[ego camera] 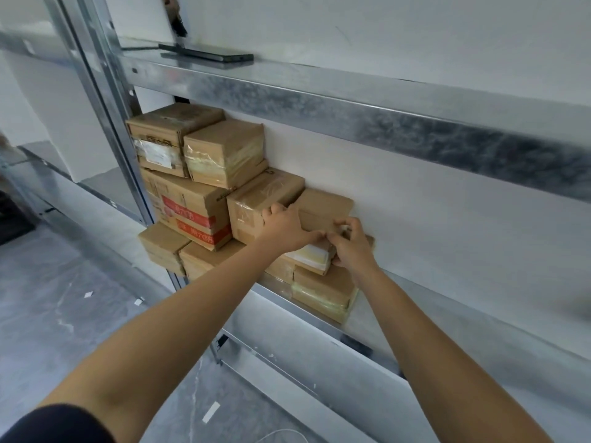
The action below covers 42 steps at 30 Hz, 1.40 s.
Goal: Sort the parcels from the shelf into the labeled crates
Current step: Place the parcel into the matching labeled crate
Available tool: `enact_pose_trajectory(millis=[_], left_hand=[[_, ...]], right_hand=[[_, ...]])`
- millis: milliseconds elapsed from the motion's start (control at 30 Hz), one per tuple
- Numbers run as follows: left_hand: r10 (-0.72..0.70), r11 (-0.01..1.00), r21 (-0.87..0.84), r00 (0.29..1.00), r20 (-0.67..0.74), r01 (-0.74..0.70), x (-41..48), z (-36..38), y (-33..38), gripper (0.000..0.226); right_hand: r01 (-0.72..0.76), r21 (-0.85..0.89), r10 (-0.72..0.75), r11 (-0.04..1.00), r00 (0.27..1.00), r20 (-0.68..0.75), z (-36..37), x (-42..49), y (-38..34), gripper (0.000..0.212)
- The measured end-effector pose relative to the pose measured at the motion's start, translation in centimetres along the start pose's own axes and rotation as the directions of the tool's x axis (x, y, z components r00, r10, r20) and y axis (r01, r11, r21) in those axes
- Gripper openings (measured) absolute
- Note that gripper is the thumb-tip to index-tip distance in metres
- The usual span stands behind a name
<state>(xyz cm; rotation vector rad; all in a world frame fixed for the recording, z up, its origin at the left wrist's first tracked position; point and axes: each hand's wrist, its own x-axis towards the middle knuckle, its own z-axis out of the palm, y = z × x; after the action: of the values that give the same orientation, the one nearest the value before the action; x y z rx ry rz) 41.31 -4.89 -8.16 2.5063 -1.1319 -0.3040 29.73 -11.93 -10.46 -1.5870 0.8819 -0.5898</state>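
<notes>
Several brown cardboard parcels are stacked on the metal shelf, against the white wall. My left hand grips the left edge of a plain brown parcel at the stack's right end. My right hand holds the same parcel's right front corner, its fingers curled around it. Under both hands lies a flat parcel with a white label. Left of them stand a taped parcel, a larger box with red tape and two more parcels on top. No crate is in view.
An upper shelf beam runs above the stack, with a black flat device lying on it. A metal upright stands at the stack's left. A lower shelf and grey floor with white scraps lie below.
</notes>
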Motion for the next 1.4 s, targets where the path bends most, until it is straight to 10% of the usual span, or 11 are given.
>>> enact_pose_trajectory(millis=[300, 567, 1000, 1400], left_hand=[[0.058, 0.964, -0.26, 0.998, -0.003, -0.057, -1.8, -0.7, -1.0, 0.088], [0.244, 0.778, -0.584, 0.968, -0.059, -0.232, -5.7, -1.2, -0.9, 0.049], [0.155, 0.422, -0.907, 0.985, 0.082, 0.009, -12.1, 1.1, 3.6, 0.04], [0.532, 0.365, -0.919, 0.844, 0.073, -0.151, -26.8, 5.0, 12.1, 0.035]], right_hand=[[0.086, -0.078, -0.09, 0.993, 0.994, -0.055, -1.9, -1.7, -0.2, 0.083], [0.11, 0.256, -0.061, 0.96, 0.98, -0.192, -3.5, -5.6, -0.1, 0.056], [0.104, 0.433, 0.032, 0.895, 0.955, -0.294, -9.1, -15.9, 0.6, 0.037], [0.29, 0.229, -0.152, 0.929, 0.865, -0.478, -17.5, -32.8, 4.2, 0.029]])
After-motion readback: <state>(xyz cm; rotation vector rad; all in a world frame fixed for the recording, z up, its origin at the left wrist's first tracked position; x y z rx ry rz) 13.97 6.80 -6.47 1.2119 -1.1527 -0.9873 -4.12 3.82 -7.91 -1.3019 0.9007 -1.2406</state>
